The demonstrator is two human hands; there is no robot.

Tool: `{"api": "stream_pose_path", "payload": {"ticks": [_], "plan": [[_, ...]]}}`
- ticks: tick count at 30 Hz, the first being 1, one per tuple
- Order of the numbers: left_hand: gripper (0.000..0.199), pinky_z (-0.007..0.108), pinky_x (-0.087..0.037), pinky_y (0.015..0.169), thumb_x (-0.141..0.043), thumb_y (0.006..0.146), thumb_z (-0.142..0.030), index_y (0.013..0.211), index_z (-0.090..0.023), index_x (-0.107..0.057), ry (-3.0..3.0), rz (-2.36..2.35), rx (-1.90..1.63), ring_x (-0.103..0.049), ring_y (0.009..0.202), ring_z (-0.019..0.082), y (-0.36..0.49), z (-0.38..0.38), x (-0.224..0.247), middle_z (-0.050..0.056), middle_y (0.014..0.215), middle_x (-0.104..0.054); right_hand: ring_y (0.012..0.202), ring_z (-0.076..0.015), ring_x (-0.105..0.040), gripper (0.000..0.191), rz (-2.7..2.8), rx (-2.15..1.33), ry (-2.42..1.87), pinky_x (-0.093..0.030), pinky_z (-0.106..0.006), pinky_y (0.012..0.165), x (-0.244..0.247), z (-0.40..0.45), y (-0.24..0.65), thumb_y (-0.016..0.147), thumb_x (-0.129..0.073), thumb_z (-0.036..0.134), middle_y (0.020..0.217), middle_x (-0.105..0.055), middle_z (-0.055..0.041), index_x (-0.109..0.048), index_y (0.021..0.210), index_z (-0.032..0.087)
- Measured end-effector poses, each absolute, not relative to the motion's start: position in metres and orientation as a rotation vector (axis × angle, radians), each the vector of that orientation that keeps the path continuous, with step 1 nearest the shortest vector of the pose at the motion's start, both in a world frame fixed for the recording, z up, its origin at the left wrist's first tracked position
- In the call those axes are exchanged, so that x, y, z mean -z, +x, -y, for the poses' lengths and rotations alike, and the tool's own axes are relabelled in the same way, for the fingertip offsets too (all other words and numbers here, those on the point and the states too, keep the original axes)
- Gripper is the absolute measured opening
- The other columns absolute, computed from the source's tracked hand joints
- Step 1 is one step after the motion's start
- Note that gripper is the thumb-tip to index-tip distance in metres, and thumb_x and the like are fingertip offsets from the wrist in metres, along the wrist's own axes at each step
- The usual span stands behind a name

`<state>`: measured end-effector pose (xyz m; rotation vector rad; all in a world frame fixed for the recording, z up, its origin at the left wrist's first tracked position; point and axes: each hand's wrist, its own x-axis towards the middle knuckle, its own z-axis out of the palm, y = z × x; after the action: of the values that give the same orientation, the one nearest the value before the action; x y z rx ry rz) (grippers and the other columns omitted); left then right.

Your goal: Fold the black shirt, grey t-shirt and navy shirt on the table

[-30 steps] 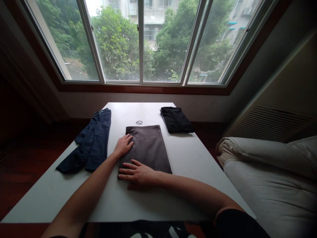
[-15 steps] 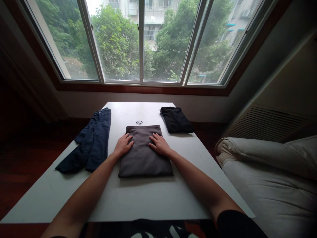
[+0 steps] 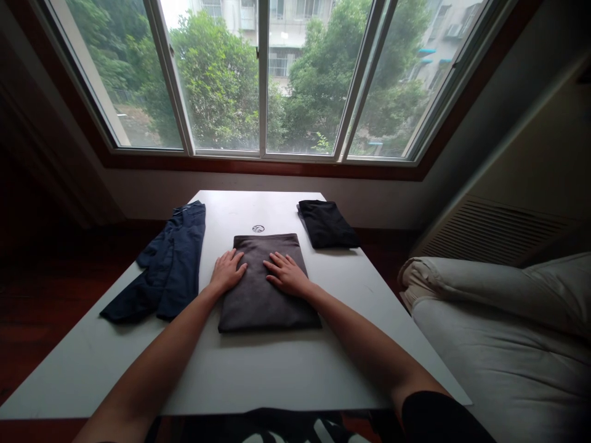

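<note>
Centrally laid cloth: a grey-brown folded cloth [image 3: 258, 311] is set flat on a white table [image 3: 272, 372], between its left and right edges, with one folded side turned squarely toward the near edge.
Cloth's left side: the left hand [image 3: 227, 272] is laid across this border, palm down; its fingers are pointed toward the table's far edge and held nearly together, the thumb set apart, nothing clamped.
Cloth's right half: the right hand [image 3: 287, 275] is rested palm down on the fabric, its fingers slightly fanned and nothing pinched.
Handling of the cloth: it is judged soft, limp and light, not fragile, and likely to be creased or unfolded if lifted by one corner; it is best taken by both sides, with the layers supported from beneath.
Printed mark: a round printed mark [image 3: 258, 229] is seen just beyond the cloth, toward the far edge.
Black bundle: a black folded cloth [image 3: 327, 224] is placed against the right edge, near the far right corner.
Blue garment: a dark blue garment [image 3: 178, 264] is stretched along the left edge; whether any is overhung cannot be told.
</note>
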<state>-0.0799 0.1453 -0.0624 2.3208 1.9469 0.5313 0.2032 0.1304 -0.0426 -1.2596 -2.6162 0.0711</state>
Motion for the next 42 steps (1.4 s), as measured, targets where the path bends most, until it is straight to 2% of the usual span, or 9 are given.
{"api": "stream_pose_path", "payload": {"ticks": [4, 9, 15, 20, 29, 32, 35, 38, 42], "plan": [[0.054, 0.053, -0.028, 0.123, -0.048, 0.103, -0.051, 0.151, -0.026, -0.054, 2.312, -1.936, -0.523, -0.037, 0.151, 0.033, -0.080, -0.145, 0.061, 0.012, 0.165, -0.041, 0.159, -0.0301, -0.022, 0.066, 2.527, -0.152, -1.489, -0.019, -0.052, 0.128, 0.047, -0.142, 0.212, 0.106, -0.040, 0.065, 0.170, -0.030, -0.0068, -0.041, 0.162, 0.031], [0.053, 0.052, -0.029, 0.123, -0.048, 0.103, -0.052, 0.150, -0.028, -0.054, 2.319, -1.935, -0.505, -0.039, 0.150, 0.031, -0.081, -0.147, 0.062, 0.011, 0.165, -0.042, 0.159, -0.0312, -0.023, 0.066, 2.323, -0.142, -1.744, -0.024, -0.054, 0.126, 0.049, -0.156, 0.237, 0.106, -0.041, 0.062, 0.170, -0.030, -0.0116, -0.044, 0.161, 0.025], [0.054, 0.050, -0.029, 0.123, -0.047, 0.104, -0.051, 0.151, -0.027, -0.053, 2.317, -1.935, -0.490, -0.038, 0.151, 0.030, -0.080, -0.146, 0.061, 0.012, 0.165, -0.042, 0.156, -0.0284, -0.029, 0.055, 2.332, 0.016, -1.559, -0.021, -0.049, 0.128, 0.051, -0.150, 0.230, 0.106, -0.048, 0.051, 0.166, -0.039, -0.0106, -0.053, 0.154, 0.023], [0.054, 0.051, -0.028, 0.123, -0.047, 0.103, -0.051, 0.151, -0.027, -0.053, 2.298, -1.928, -0.495, -0.038, 0.152, 0.032, -0.079, -0.145, 0.059, 0.012, 0.165, -0.041, 0.150, -0.0267, -0.040, 0.051, 2.320, -0.096, -1.564, -0.030, -0.046, 0.126, 0.054, -0.153, 0.228, 0.106, -0.050, 0.048, 0.159, -0.048, -0.0098, -0.057, 0.150, 0.024], [0.054, 0.052, -0.029, 0.122, -0.046, 0.104, -0.051, 0.152, -0.026, -0.053, 2.313, -1.945, -0.471, -0.038, 0.151, 0.032, -0.080, -0.146, 0.060, 0.012, 0.166, -0.040, 0.146, -0.0274, -0.045, 0.047, 2.253, -0.141, -1.483, -0.034, -0.044, 0.123, 0.062, -0.158, 0.233, 0.103, -0.058, 0.045, 0.154, -0.054, -0.0102, -0.063, 0.144, 0.023], [0.054, 0.053, -0.029, 0.123, -0.046, 0.105, -0.051, 0.152, -0.026, -0.052, 2.320, -1.948, -0.461, -0.037, 0.152, 0.031, -0.080, -0.146, 0.061, 0.012, 0.166, -0.040, 0.136, -0.0277, -0.054, 0.036, 2.168, -0.151, -1.377, -0.040, -0.043, 0.118, 0.064, -0.161, 0.234, 0.100, -0.063, 0.037, 0.142, -0.063, -0.0104, -0.070, 0.132, 0.023], [0.054, 0.053, -0.029, 0.123, -0.046, 0.105, -0.050, 0.152, -0.025, -0.052, 2.320, -1.946, -0.461, -0.038, 0.152, 0.031, -0.080, -0.146, 0.061, 0.012, 0.166, -0.040, 0.118, -0.0263, -0.060, 0.024, 2.009, -0.132, -1.288, -0.046, -0.041, 0.109, 0.061, -0.162, 0.238, 0.098, -0.060, 0.024, 0.120, -0.070, -0.0091, -0.073, 0.119, 0.023], [0.053, 0.053, -0.029, 0.123, -0.047, 0.105, -0.050, 0.152, -0.026, -0.052, 2.313, -1.943, -0.467, -0.038, 0.151, 0.032, -0.080, -0.146, 0.061, 0.012, 0.166, -0.040, 0.107, -0.0262, -0.059, 0.024, 1.897, -0.089, -1.277, -0.048, -0.039, 0.100, 0.058, -0.162, 0.240, 0.095, -0.056, 0.015, 0.106, -0.066, -0.0085, -0.072, 0.112, 0.023], [0.053, 0.053, -0.029, 0.123, -0.047, 0.105, -0.050, 0.152, -0.025, -0.052, 2.312, -1.943, -0.469, -0.038, 0.152, 0.032, -0.080, -0.146, 0.061, 0.012, 0.165, -0.041, 0.100, -0.0252, -0.056, 0.029, 1.884, -0.093, -1.276, -0.048, -0.036, 0.093, 0.058, -0.161, 0.240, 0.089, -0.054, 0.006, 0.101, -0.059, -0.0077, -0.070, 0.107, 0.022]]}}
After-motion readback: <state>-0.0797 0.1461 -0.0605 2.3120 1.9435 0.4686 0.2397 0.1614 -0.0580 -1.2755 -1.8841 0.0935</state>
